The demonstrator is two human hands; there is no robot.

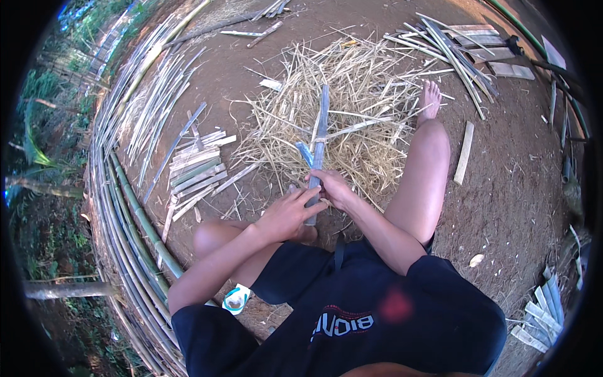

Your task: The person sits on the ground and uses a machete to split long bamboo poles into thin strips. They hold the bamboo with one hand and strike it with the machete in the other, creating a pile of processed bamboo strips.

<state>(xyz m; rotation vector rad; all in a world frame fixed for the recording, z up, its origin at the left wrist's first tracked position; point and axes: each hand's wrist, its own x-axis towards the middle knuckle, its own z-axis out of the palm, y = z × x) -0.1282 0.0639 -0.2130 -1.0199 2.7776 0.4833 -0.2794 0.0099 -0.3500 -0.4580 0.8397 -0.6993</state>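
A long grey-brown bamboo strip [320, 151] stands out from between my knees, pointing away over a heap of shavings. My left hand [290, 213] is closed around its near part, fingers lying across it. Just beyond, my right hand [333, 187] grips the same strip from the right side. A short blue-grey flat piece [304, 154] slants off the strip's left side above my right hand; whether my fingers hold it, I cannot make out. Beneath the strip's far part lie pale bamboo shavings [358, 119].
Cut bamboo slats [198, 169] are stacked to the left of the heap. Long bamboo poles [135, 207] run along the left edge. More strips [449, 56] and boards [483, 41] lie at the far right. A single slat [464, 152] rests beside my right leg.
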